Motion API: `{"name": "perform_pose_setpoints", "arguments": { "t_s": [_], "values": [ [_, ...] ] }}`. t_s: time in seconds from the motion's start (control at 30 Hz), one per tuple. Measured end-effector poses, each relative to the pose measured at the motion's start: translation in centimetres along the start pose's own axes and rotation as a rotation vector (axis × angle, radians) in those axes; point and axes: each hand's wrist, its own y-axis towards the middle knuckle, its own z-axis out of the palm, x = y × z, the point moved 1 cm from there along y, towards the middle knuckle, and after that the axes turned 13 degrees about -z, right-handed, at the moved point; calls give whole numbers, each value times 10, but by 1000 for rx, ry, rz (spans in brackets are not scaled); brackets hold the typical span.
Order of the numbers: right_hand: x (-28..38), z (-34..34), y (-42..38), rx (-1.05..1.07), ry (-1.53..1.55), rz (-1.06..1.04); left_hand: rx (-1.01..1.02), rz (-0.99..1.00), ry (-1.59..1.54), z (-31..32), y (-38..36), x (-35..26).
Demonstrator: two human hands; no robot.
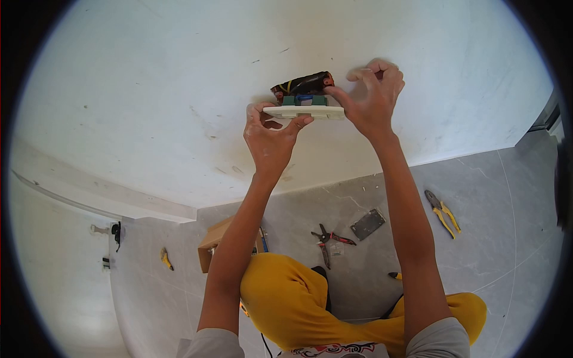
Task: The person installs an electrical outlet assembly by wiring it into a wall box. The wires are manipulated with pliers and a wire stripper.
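My left hand (270,134) grips a white wall socket plate (280,111) at its left end, thumb on the near side. Green terminal blocks (319,101) and a bit of blue show on the back of the plate, which faces the wall. Just beyond it is a recessed wall box (304,84) with dark insides, orange-red edges and a yellow-green wire. Close to the plate's right end is my right hand (373,101). Its thumb reaches towards the box and the back of the plate, apart from the bent fingers, with nothing visible between them.
On the grey tiled floor (477,179) lie yellow-handled pliers (443,213), red-and-black wire strippers (325,240), a dark rectangular plate (368,224) and a small yellow-handled tool (166,259). A cardboard box (209,241) stands beside my left forearm. The white wall (149,77) has scuff marks.
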Motion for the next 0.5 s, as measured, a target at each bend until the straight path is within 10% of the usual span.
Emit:
{"name": "perform_pose_setpoints", "arguments": {
  "t_s": [0.17, 0.5],
  "values": [
    [18, -44, 18, 322, 681, 207, -43, 4, -53, 4, 2, 1],
    [35, -21, 5, 217, 601, 446, -53, 93, -111, 8, 4, 11]
  ]
}}
